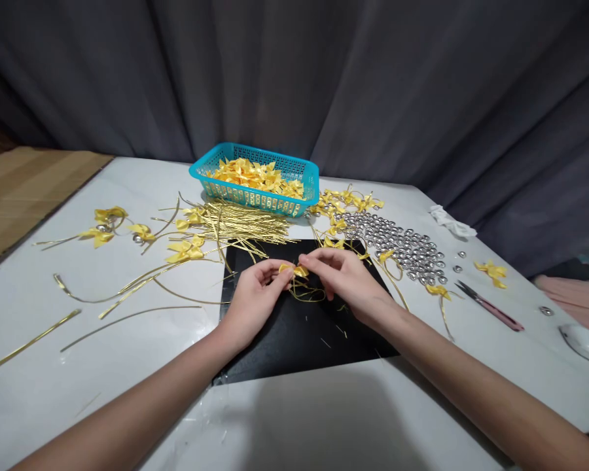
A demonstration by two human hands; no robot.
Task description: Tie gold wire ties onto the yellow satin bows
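Observation:
A small yellow ribbon bow (294, 269) is pinched between both hands above a black mat (294, 340). My left hand (259, 294) grips its left side with thumb and forefinger. From the right, my right hand (346, 278) pinches the bow's other side, its fingers closed. A thin gold cord (307, 297) loops down below the bow, between the hands. Part of the bow is hidden by the fingertips.
Behind the mat stands a blue basket (262, 196) of yellow bows, with a bundle of gold cords (245, 222) before it. Silver bells or beads (407, 248) spread right, near scissors (493, 307). More bows with cords (186, 250) lie left. A white cloth (452, 222) lies back right.

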